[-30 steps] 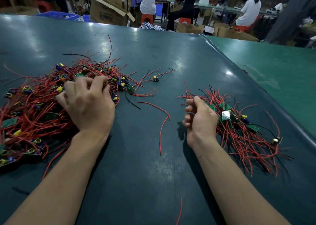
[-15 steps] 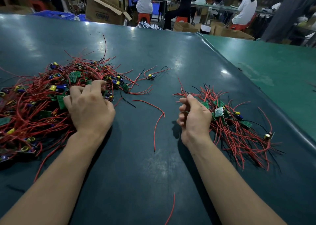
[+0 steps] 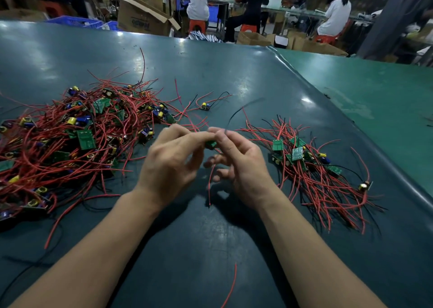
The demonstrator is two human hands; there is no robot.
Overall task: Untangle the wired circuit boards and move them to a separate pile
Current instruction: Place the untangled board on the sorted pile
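step: freeing one board from its wires, mid-air between the two piles, judged from the two-handed pinch
left hand (image 3: 173,160): fingertips pinch the small green circuit board (image 3: 211,144), other fingers loosely curled
right hand (image 3: 236,158): thumb and forefinger pinch the same board from the other side; lower fingers spread loose
board location: raised off the worktop (image 3: 210,249), right between both hands
wires: a red wire (image 3: 209,186) hangs down from the board below the hands; blurred dark wire rises beyond the right hand
tangled pile (image 3: 70,139): out past the left hand, still big
sorted pile (image 3: 316,167): just outside the right hand, smaller
next move: likely pull trailing wires clear, then carry the board over to the sorted pile
progress: early, most boards unsorted
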